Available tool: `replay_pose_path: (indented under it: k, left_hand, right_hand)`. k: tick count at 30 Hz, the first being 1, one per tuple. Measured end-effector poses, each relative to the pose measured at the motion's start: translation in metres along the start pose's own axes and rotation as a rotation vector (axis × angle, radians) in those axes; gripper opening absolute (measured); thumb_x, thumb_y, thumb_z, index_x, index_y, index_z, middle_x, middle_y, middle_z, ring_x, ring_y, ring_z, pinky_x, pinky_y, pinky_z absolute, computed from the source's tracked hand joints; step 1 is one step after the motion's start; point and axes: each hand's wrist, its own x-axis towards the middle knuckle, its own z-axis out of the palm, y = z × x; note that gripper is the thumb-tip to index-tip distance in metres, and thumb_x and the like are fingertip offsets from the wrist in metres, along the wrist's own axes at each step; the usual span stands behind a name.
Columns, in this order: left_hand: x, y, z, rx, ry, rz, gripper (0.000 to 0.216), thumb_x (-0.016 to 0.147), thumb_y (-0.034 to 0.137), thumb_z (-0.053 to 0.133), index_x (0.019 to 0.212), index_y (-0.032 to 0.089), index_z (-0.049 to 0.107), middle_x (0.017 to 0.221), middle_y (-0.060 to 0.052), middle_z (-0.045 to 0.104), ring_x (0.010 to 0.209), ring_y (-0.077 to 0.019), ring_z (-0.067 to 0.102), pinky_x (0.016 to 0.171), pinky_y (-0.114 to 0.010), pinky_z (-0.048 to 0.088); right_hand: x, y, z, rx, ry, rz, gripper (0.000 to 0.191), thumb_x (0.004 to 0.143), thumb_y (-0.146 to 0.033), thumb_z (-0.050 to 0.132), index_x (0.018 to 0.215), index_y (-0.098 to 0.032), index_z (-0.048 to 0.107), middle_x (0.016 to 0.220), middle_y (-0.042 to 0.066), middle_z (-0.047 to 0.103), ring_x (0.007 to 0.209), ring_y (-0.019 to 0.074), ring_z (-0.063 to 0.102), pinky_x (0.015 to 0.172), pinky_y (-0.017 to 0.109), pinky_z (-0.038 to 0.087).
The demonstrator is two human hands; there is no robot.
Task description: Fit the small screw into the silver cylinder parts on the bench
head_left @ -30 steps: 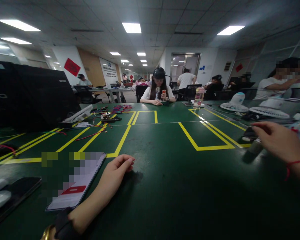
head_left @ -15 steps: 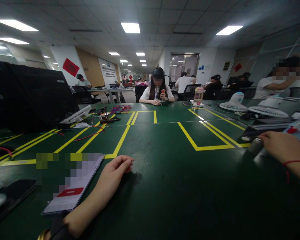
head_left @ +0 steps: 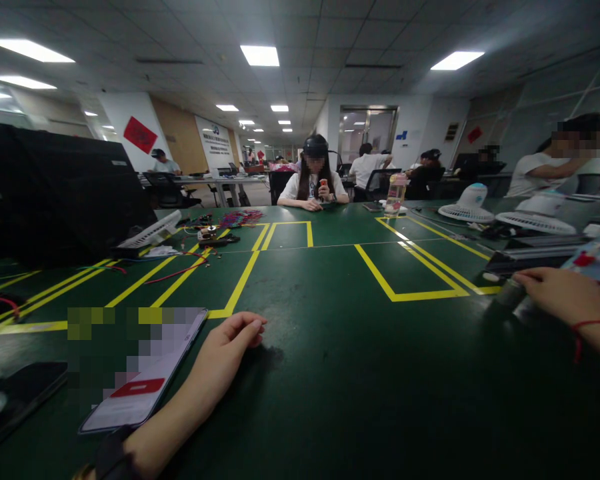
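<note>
My left hand (head_left: 236,339) rests on the green table (head_left: 330,373) with its fingers loosely curled together and nothing visible in them. Just to the left of that forearm lies a phone (head_left: 147,393) with a lit screen, partly blurred out. Over on the right, my right hand (head_left: 563,293) grips the top of a small dark grey cylinder (head_left: 510,295) between thumb and fingers. The cylinder stands on or just above the tabletop; I cannot tell which. A small round white piece (head_left: 491,277) lies beside it.
Yellow tape lines (head_left: 425,295) mark the table. A large black case (head_left: 60,193), loose wires (head_left: 237,218) and a dark phone (head_left: 27,400) are at left. White fans (head_left: 465,205) and dark metal bars (head_left: 530,253) lie right. A person (head_left: 315,180) sits opposite near a bottle (head_left: 396,195).
My right hand and the cylinder have shifted very slightly to the left. The left hand stays where it was, and the view has moved only a little.
</note>
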Motion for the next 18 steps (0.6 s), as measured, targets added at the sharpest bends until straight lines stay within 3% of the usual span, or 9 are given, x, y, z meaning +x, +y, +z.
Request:
replay_pose_path:
  k: [3, 7, 12, 18]
  left_hand:
    - [0.0, -0.001, 0.0, -0.006, 0.001, -0.009, 0.028, 0.078, 0.044, 0.058, 0.091, 0.021, 0.066, 0.091, -0.004, 0.066, 0.081, -0.02, 0.06, 0.075, -0.03, 0.046]
    - [0.0, -0.001, -0.001, -0.023, -0.018, -0.016, 0.028, 0.08, 0.044, 0.057, 0.094, 0.021, 0.065, 0.095, -0.004, 0.064, 0.083, -0.0196, 0.059, 0.077, -0.031, 0.045]
    - [0.0, -0.002, -0.002, -0.03, -0.019, -0.014, 0.026, 0.08, 0.043, 0.058, 0.092, 0.021, 0.065, 0.091, -0.003, 0.064, 0.081, -0.0183, 0.058, 0.076, -0.029, 0.045]
    - [0.0, -0.001, -0.001, -0.029, -0.03, -0.013, 0.026, 0.08, 0.043, 0.058, 0.091, 0.021, 0.065, 0.089, -0.002, 0.063, 0.08, -0.0183, 0.057, 0.075, -0.029, 0.044]
  right_hand:
    - [-0.001, 0.001, 0.001, 0.076, 0.037, 0.044, 0.042, 0.078, -0.046, 0.048, 0.105, -0.019, 0.066, 0.098, 0.012, 0.066, 0.08, 0.0229, 0.057, 0.066, 0.03, 0.038]
    - [-0.003, 0.002, 0.0, 0.152, 0.112, 0.103, 0.037, 0.072, -0.049, 0.053, 0.089, -0.019, 0.068, 0.085, 0.013, 0.066, 0.071, 0.0241, 0.054, 0.06, 0.032, 0.037]
    - [-0.009, 0.0, 0.002, 0.34, 0.042, 0.168, 0.038, 0.071, -0.048, 0.055, 0.091, -0.018, 0.068, 0.083, 0.012, 0.065, 0.07, 0.0227, 0.055, 0.061, 0.033, 0.038]
    - [-0.024, -0.01, 0.015, 0.307, 0.142, 0.042, 0.056, 0.066, -0.058, 0.06, 0.103, -0.017, 0.063, 0.094, 0.013, 0.064, 0.086, 0.027, 0.058, 0.07, 0.035, 0.041]
